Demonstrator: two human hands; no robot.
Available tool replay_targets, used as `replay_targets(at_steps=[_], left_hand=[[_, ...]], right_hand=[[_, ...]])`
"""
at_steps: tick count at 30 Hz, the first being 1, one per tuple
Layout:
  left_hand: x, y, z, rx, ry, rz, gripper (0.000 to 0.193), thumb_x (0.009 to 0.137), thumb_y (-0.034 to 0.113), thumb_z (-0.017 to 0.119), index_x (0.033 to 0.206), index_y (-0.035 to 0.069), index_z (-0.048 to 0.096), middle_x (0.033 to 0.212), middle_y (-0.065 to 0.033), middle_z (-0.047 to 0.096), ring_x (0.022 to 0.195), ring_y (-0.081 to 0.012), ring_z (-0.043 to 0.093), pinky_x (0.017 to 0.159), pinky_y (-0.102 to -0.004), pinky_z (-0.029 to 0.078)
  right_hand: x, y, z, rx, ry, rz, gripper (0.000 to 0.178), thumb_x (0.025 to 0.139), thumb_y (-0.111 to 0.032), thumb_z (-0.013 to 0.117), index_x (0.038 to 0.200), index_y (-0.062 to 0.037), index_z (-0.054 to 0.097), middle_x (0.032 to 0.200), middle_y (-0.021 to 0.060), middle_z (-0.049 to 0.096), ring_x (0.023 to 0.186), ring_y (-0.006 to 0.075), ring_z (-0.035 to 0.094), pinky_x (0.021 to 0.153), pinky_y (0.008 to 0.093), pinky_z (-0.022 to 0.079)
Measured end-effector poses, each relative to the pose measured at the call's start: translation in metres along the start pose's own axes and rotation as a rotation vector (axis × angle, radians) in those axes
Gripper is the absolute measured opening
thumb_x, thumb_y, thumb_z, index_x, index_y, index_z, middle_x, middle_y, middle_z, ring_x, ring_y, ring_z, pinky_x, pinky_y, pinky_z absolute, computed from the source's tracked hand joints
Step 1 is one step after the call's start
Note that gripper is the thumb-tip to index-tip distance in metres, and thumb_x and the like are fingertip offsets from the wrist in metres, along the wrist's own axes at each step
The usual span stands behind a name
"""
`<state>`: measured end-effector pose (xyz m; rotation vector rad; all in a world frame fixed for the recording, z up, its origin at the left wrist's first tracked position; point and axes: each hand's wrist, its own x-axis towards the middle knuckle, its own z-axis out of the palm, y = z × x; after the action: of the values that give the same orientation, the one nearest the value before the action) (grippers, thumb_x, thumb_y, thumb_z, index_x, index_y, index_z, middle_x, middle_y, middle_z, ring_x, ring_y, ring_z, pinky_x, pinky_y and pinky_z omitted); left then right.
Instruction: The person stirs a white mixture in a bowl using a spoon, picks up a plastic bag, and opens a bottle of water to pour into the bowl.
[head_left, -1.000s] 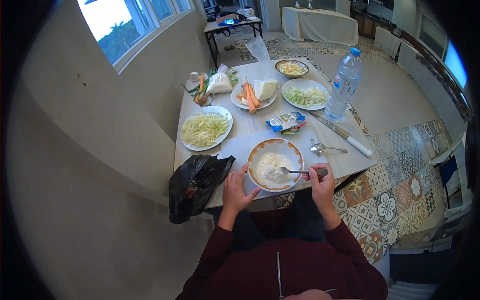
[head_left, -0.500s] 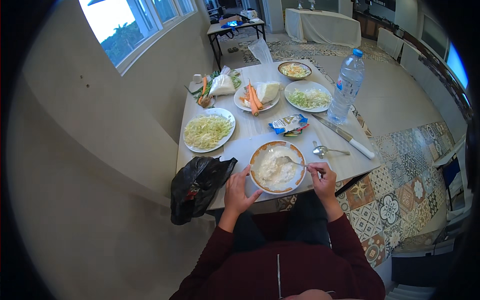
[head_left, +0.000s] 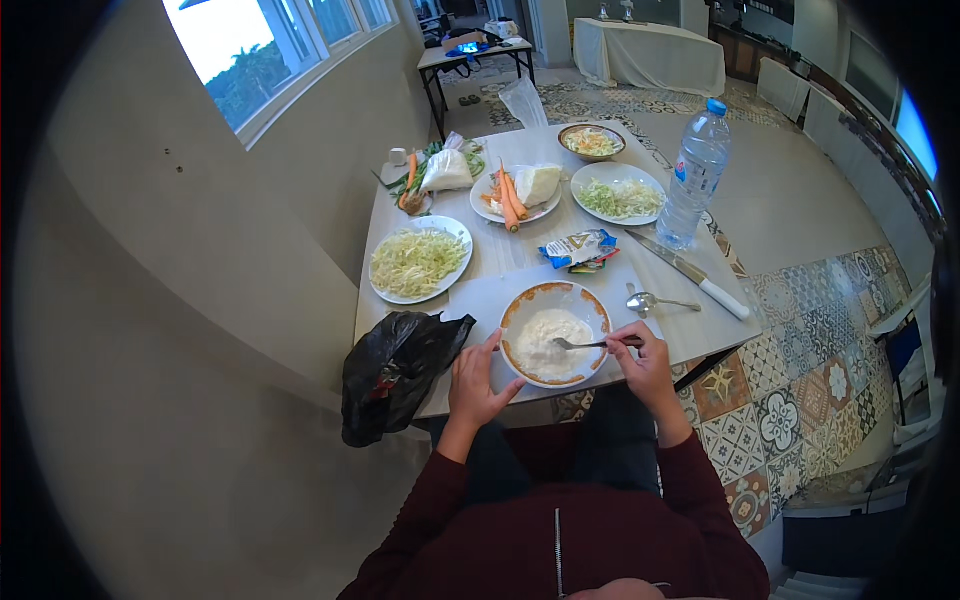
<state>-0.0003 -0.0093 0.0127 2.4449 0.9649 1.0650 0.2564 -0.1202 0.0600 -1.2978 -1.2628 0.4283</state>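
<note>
A white bowl with an orange-brown patterned rim (head_left: 512, 312) stands near the table's front edge, a thick white batter-like mix (head_left: 545, 352) inside it. My left hand (head_left: 478, 388) steadies the bowl's left side, its fingertips and thumb against the rim. In my right hand (head_left: 645, 366) is the handle of a fork (head_left: 590, 345), its head dipping into the white mix. Right of the bowl lies a metal spoon (head_left: 648, 301). Just behind the bowl are blue-and-white seasoning packets (head_left: 580, 249). A crumpled black plastic bag (head_left: 400, 370) sits beside my left hand.
Shredded cabbage fills a plate (head_left: 467, 262) at left. Farther back stand a plate with carrots and cabbage (head_left: 545, 211), a plate of shredded greens (head_left: 655, 210) and a bowl of mixed vegetables (head_left: 590, 155). A knife (head_left: 690, 272) and a tall water bottle (head_left: 690, 190) are at right.
The fork has swung lower and its head now sits further left in the mix, which looks smoother and more spread out. My left hand stays at the rim.
</note>
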Motion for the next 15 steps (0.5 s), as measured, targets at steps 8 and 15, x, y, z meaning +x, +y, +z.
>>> replay_targets(at_steps=[8, 15], left_hand=[[-0.001, -0.002, 0.0, 0.01, -0.007, -0.009, 0.082, 0.078, 0.055, 0.069, 0.14, 0.008, 0.046, 0.112, -0.0114, 0.061, 0.108, -0.031, 0.054, 0.098, -0.0425, 0.038], [-0.001, -0.003, 0.002, 0.019, -0.008, -0.007, 0.083, 0.078, 0.056, 0.068, 0.141, 0.008, 0.045, 0.112, -0.0111, 0.061, 0.108, -0.031, 0.054, 0.097, -0.0425, 0.038]], right_hand=[[-0.02, -0.023, -0.011, -0.085, -0.095, -0.062, 0.006, 0.087, -0.002, 0.067, 0.093, -0.0004, 0.065, 0.087, 0.0122, 0.07, 0.079, 0.0219, 0.07, 0.074, 0.0312, 0.054], [-0.003, -0.014, 0.026, -0.273, -0.155, -0.431, 0.016, 0.081, 0.003, 0.066, 0.094, -0.0053, 0.065, 0.089, 0.0121, 0.069, 0.084, 0.0301, 0.067, 0.073, 0.0379, 0.054]])
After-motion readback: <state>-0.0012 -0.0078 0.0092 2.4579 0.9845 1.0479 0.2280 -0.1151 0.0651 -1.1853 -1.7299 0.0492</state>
